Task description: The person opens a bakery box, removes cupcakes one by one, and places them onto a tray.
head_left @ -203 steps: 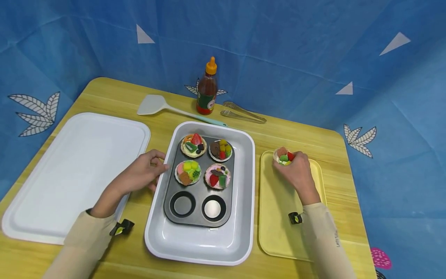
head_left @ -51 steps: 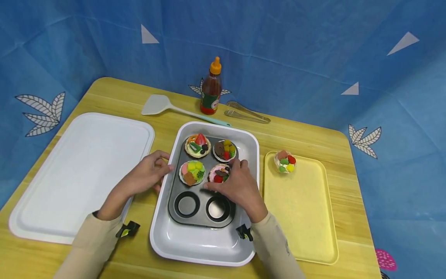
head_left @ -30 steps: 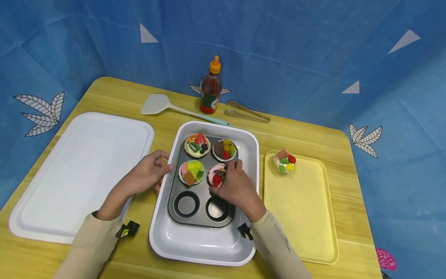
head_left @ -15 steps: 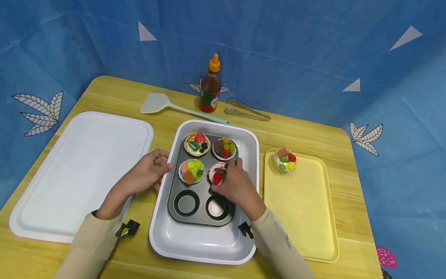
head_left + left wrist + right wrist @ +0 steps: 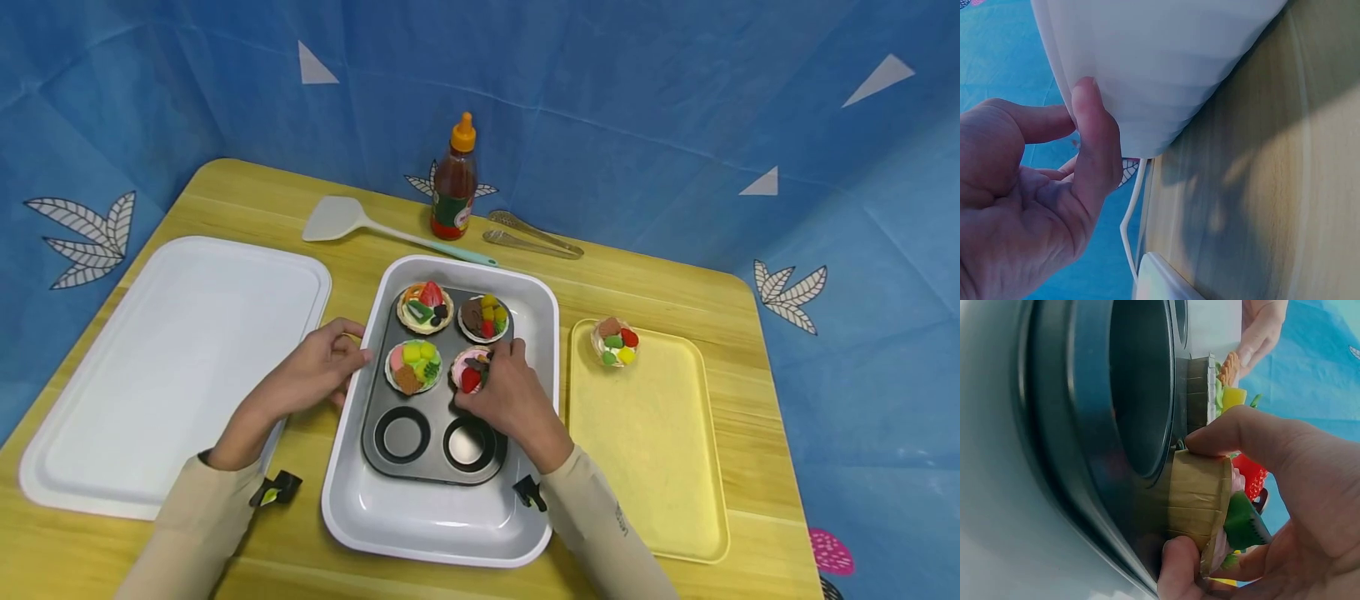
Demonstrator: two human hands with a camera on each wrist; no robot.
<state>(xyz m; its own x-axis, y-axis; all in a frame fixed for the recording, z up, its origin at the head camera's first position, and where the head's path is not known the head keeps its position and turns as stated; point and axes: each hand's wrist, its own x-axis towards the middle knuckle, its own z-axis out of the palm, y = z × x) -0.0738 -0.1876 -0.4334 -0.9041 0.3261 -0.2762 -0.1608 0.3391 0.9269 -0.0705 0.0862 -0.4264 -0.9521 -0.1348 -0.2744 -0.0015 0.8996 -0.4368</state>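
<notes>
My right hand (image 5: 510,396) pinches a small tart with pink cream, a strawberry and a green topping (image 5: 468,372). In the right wrist view, the tart's gold paper cup (image 5: 1197,497) sits between thumb and fingers, close against the dark muffin tin (image 5: 1091,419). Fingers hide part of its top. My left hand (image 5: 318,367) holds the left rim of the white basin (image 5: 341,467); one finger lies along its outer wall (image 5: 1147,62) in the left wrist view. Three other fruit tarts, including a yellow-and-pink one (image 5: 414,367), sit in the tin's cups.
One tart (image 5: 615,342) stands at the back-left corner of the yellow tray (image 5: 645,467) on the right. A white tray (image 5: 180,367) lies left. Behind the basin are a white spatula (image 5: 337,218), a sauce bottle (image 5: 453,187) and metal tongs (image 5: 532,237).
Earlier, my right hand held a tart over the yellow tray; that tart now stands there. The hand came left to the pink tart and its fingers closed round it. My left hand stayed.
</notes>
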